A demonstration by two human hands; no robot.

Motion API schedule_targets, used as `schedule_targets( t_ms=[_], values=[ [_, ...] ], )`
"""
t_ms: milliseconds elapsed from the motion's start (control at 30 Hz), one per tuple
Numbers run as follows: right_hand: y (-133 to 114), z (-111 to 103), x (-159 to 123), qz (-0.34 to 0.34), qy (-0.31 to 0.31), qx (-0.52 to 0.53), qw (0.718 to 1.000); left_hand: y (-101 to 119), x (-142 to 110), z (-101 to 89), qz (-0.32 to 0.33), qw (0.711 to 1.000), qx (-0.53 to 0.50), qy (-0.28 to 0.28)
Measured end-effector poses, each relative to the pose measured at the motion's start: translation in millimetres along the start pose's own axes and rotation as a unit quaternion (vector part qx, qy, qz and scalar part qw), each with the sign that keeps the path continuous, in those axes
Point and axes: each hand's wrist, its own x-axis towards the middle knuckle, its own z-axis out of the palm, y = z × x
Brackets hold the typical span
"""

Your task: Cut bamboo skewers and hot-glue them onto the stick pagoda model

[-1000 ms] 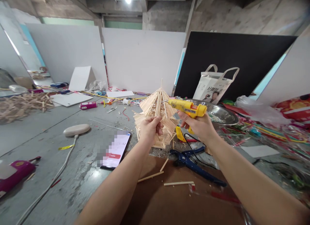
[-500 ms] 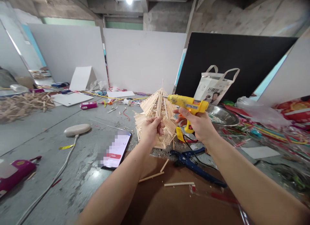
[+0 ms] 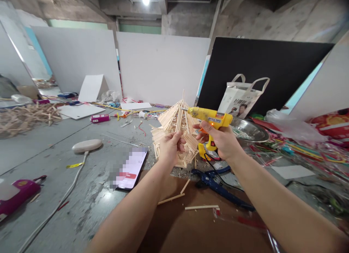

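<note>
A small tower-like model (image 3: 169, 118) of pale wooden sticks, with a pointed roof, stands in front of me. My left hand (image 3: 171, 147) is closed at its front side, thumb and forefinger pinching the lower end of a thin wooden stick (image 3: 179, 121) that leans up along the roof. In my right hand (image 3: 225, 138) is a yellow hot glue gun (image 3: 211, 116), fingers wrapped round its grip. Its metal nozzle points left, close to the upper part of that stick. Whether the nozzle touches the wood I cannot tell.
Blue pliers (image 3: 218, 187) and loose sticks (image 3: 201, 207) lie on a brown board (image 3: 185, 231). A phone (image 3: 131, 169) is left of my forearm. Behind the glue gun sits a metal bowl (image 3: 252, 131). Far left is a pile of wooden sticks (image 3: 29, 118).
The glue gun in my right hand has shifted slightly left, its nozzle nearer the roof's upper sticks. My left hand has hardly moved.
</note>
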Motion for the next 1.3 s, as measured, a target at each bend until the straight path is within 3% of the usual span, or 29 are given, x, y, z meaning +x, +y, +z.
schedule_targets(
  t_ms=[300,633,833,1300],
  values=[
    [-5.4,12.2,2.5,0.02,-0.018,0.042,0.999,0.2,-3.1,3.1,0.007,1.0,-0.007,0.023],
    [-12.2,31.3,5.5,0.059,-0.073,0.092,0.991,1.1,-4.9,1.6,0.01,1.0,0.004,-0.012],
    [-10.2,33.6,7.5,0.086,-0.062,0.112,0.988,0.1,-2.9,0.7,0.014,1.0,0.0,-0.016],
    [-9.1,33.0,8.2,0.079,-0.068,0.107,0.989,-2.1,-1.9,-2.8,0.008,1.0,0.004,-0.02]
  ],
)
